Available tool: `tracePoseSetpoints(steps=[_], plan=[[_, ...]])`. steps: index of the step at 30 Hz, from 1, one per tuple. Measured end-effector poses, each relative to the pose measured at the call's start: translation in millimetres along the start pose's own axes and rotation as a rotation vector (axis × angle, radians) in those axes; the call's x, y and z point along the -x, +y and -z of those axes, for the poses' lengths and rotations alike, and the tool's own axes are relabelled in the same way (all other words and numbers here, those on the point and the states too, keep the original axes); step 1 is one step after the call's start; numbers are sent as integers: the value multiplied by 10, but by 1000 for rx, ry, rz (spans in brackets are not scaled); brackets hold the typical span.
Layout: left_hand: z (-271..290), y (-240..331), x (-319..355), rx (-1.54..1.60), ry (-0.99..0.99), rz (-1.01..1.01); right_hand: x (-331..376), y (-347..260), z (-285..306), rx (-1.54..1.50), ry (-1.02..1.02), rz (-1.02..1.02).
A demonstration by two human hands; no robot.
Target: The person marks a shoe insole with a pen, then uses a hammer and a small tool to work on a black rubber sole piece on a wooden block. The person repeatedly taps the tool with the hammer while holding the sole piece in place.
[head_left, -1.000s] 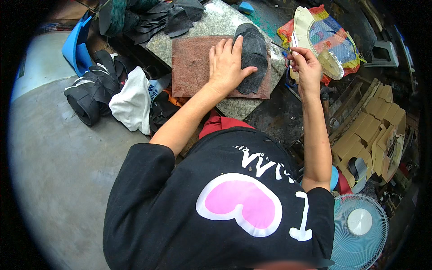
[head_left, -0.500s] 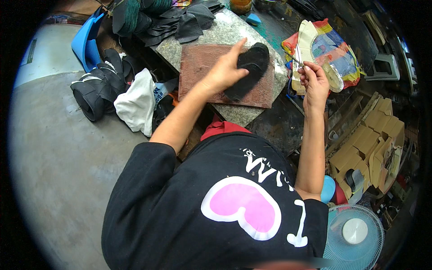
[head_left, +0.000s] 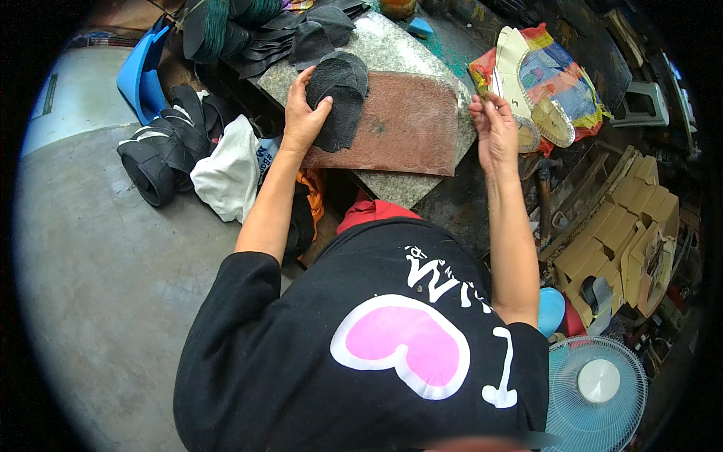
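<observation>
Left hand: the left hand (head_left: 301, 120) lies at upper centre-left of the frame, fingers spread and pressed flat on the left edge of a black leather piece (head_left: 339, 98); the thumb points toward the piece's lower part.
Black leather piece: a dark, curved, textured cut-out, lying partly on the reddish-brown board (head_left: 407, 124) and partly over its upper left corner, onto the stone slab (head_left: 392, 53).
Right hand: the right hand (head_left: 493, 128) is raised just right of the board at upper centre-right, fingers curled together, the tips pinching something small and thin; what it is cannot be told.
Board: a flat, worn, reddish-brown rectangle resting on the speckled grey stone slab, which serves as the worktop in the upper middle of the frame.
Behind the slab: a heap of black cut pieces (head_left: 263, 30) along the top edge, touching the slab's far side.
Left of the slab: a blue plastic item (head_left: 139, 75) at upper left, black rubbery straps or shoe parts (head_left: 162, 154) below it, and a white cloth (head_left: 226, 169) just beside them.
Right of the hands: a colourful woven bag (head_left: 557, 75) with pale shaped patterns lying on it, near the right hand.
Far right: stacked cardboard cut-outs (head_left: 625, 226) at mid right.
Lower right: a light blue fan (head_left: 599, 384) facing up.
Floor: bare grey concrete (head_left: 98, 286) fills the left side.
Person: a black shirt with a pink and white print fills the lower middle.
</observation>
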State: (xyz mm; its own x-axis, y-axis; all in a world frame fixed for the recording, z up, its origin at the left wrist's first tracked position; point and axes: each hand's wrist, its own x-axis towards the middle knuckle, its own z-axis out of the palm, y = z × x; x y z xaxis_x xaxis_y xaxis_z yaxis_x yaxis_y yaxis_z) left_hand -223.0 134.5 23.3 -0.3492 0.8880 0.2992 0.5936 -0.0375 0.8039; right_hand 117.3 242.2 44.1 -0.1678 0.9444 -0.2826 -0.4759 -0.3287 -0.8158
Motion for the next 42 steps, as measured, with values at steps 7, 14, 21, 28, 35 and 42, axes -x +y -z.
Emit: tracePoseSetpoints(steps=[7,14,21,28,35,42], plan=[[-124,330,102,69,-52,42,171,61,106,41,104,-37],[-251,798,-213,-166,-218,-152,316,-115,204,265,106,-11],[-466,949,-960,-184,-478,-301,440,-146,33,503,38,167],[-850,742,-1344,-243,-610,-371,473,-127,-127,511,-50,193],[-1015,554,-1167,-271,-362,-405,452,-37,-164,540,-72,187],[-788,557,-778,-201,-121,-297,479,107,-133,600,-88,138]])
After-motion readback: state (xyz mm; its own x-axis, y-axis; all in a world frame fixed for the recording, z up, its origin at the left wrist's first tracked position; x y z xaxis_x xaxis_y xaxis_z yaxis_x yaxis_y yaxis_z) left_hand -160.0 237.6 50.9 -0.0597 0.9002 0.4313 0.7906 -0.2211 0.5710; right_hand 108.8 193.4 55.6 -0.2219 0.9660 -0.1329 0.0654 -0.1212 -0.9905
